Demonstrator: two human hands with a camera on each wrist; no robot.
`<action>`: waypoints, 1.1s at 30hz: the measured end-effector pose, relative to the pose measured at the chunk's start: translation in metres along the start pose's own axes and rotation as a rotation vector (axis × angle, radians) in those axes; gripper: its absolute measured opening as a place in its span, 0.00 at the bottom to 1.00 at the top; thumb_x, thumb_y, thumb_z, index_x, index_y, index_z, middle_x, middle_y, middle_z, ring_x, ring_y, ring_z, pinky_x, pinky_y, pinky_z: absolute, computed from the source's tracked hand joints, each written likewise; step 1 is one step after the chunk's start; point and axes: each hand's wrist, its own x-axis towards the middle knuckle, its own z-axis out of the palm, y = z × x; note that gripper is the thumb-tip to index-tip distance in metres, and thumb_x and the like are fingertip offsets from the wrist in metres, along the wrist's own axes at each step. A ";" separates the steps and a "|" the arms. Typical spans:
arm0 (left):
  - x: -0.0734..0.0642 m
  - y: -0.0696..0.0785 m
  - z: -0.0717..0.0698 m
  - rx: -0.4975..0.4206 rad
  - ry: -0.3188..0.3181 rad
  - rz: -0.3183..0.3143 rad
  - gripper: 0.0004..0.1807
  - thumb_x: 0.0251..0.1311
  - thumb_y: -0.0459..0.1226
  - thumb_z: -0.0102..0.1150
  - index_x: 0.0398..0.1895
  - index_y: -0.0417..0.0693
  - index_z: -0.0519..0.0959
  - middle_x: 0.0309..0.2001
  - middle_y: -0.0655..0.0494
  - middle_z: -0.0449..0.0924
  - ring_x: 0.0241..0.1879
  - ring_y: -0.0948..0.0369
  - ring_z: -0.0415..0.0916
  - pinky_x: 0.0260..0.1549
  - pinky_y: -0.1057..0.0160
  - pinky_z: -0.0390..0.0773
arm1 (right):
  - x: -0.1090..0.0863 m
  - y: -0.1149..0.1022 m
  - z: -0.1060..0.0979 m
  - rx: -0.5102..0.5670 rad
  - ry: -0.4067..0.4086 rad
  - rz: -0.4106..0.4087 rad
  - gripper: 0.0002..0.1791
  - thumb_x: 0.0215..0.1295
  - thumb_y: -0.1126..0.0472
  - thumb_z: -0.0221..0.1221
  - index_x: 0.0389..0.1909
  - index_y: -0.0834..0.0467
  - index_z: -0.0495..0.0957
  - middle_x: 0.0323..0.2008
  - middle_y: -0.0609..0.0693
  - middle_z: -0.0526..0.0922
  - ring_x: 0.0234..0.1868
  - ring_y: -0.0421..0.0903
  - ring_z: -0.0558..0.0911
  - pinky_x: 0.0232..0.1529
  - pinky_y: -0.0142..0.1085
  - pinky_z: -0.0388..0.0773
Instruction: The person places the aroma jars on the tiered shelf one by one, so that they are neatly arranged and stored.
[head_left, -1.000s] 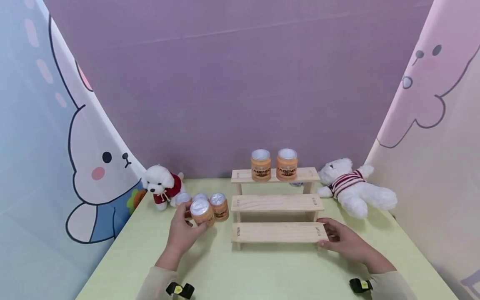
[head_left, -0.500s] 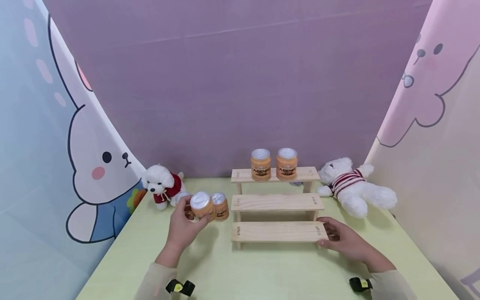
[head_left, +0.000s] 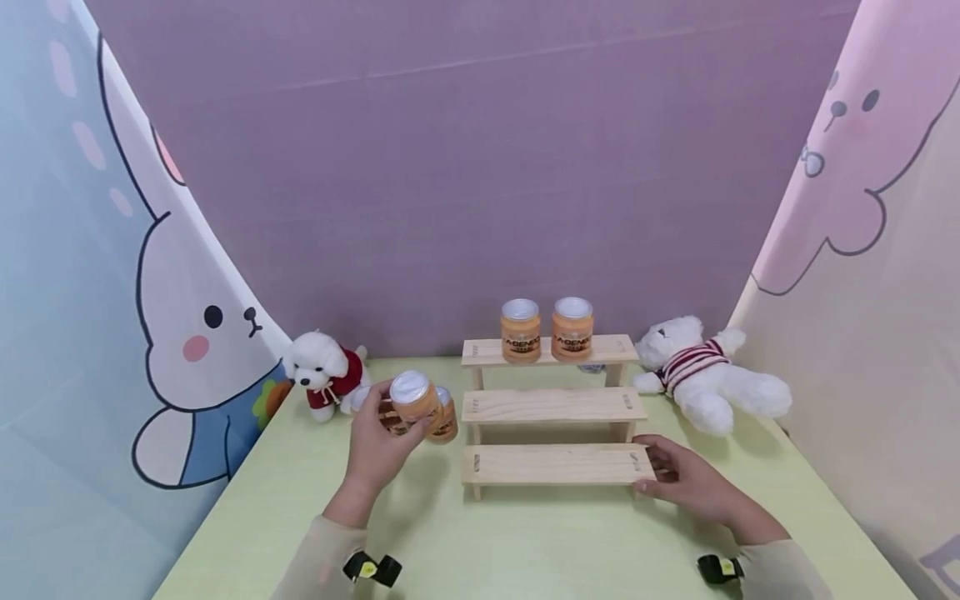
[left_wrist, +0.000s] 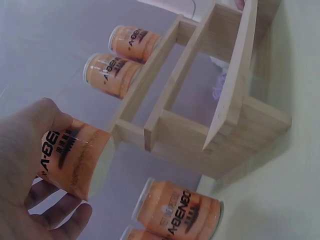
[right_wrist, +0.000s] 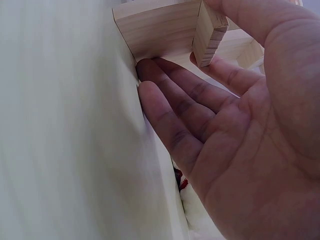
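Note:
My left hand [head_left: 378,450] grips an orange can [head_left: 416,400] with a silver lid, held up off the table and tilted. Thumb and fingers wrap its sides in the left wrist view. Just behind it stands another orange can [head_left: 446,417]; others there are mostly hidden by the hand. A three-step wooden shelf [head_left: 558,462] stands right of them, with two matching cans [head_left: 521,332] on its top step. My right hand [head_left: 693,483] pinches the right end of the lowest step between thumb and index finger; its other fingers [right_wrist: 170,120] extend beside the leg.
A white toy dog [head_left: 318,367] in a red top sits at the back left, close to the cans. A white teddy bear [head_left: 712,383] in a striped sweater lies right of the shelf. A purple backdrop [head_left: 480,183] rises behind the pale green table [head_left: 540,550].
My left hand has lifted the can up from beside the others and shifted slightly right, tilting it. My right hand stays at the shelf's end.

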 end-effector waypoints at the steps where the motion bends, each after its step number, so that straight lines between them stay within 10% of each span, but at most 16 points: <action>1: 0.001 0.001 0.001 -0.010 -0.001 -0.001 0.38 0.52 0.34 0.82 0.66 0.45 0.73 0.53 0.51 0.79 0.48 0.53 0.79 0.45 0.51 0.87 | 0.000 0.000 0.000 -0.001 0.001 0.000 0.38 0.68 0.56 0.71 0.73 0.62 0.66 0.52 0.55 0.84 0.51 0.47 0.84 0.49 0.34 0.83; 33: 0.021 0.027 0.062 -0.075 -0.102 0.062 0.38 0.53 0.38 0.81 0.66 0.48 0.72 0.51 0.54 0.79 0.49 0.55 0.75 0.49 0.42 0.83 | -0.002 -0.004 -0.001 0.037 0.003 -0.021 0.39 0.68 0.57 0.71 0.74 0.64 0.65 0.52 0.56 0.84 0.52 0.50 0.83 0.50 0.34 0.83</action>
